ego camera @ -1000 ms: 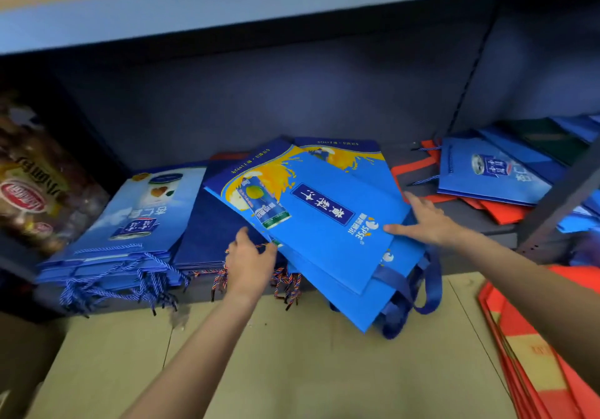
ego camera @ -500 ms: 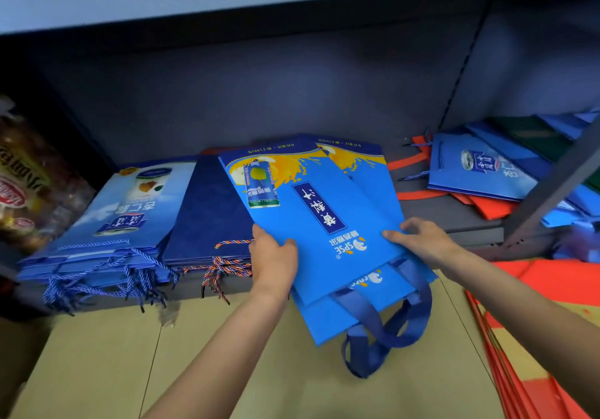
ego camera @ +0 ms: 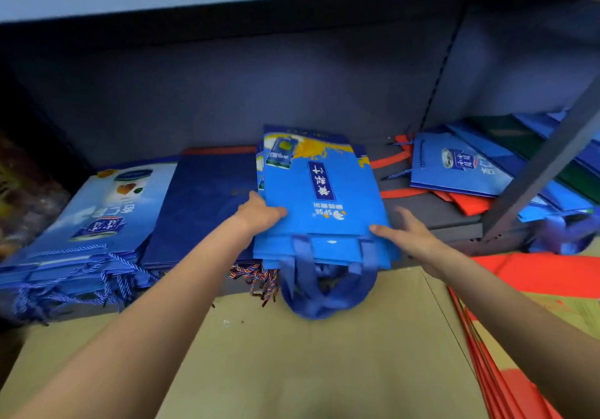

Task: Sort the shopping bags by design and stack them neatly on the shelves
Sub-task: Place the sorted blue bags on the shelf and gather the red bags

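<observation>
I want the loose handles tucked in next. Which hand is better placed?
Probably the right hand: it lies open at the bag's front corner, nearer the hanging handles. The left hand grips the bag's side.

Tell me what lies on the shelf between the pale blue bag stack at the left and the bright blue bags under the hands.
In the head view, a stack of dark navy bags lies between the pale blue stack and the bright blue bags.
</observation>
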